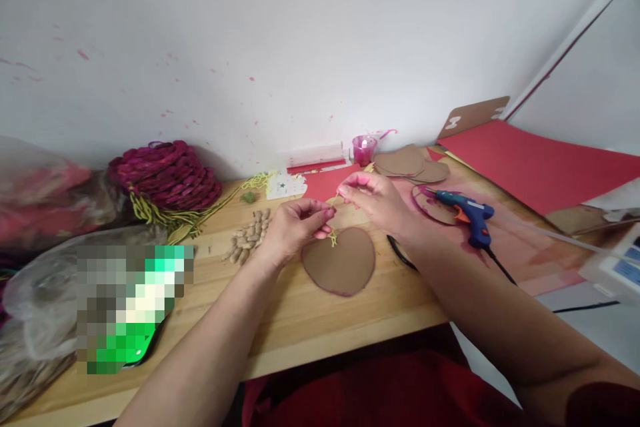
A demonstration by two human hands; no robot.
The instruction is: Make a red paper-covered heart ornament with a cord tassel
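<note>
Both my hands meet above a brown heart-shaped cardboard piece (340, 261) with a dark red rim that lies flat on the wooden table (300, 320). My left hand (296, 225) pinches a thin yellow string (333, 235) whose knotted end hangs onto the top of the heart. My right hand (374, 199) pinches the same string's upper end, fingers closed just right of the left hand.
A blue glue gun (466, 209) with its black cord lies to the right on a red-stained sheet. Peanuts (249, 236) lie left of my hands; a pile of dark red woven pieces with yellow cords (167, 177) sits further left. Brown cut-outs (407, 163), a pink cup (363, 149), red paper (530, 163) and plastic bags (45, 280) surround.
</note>
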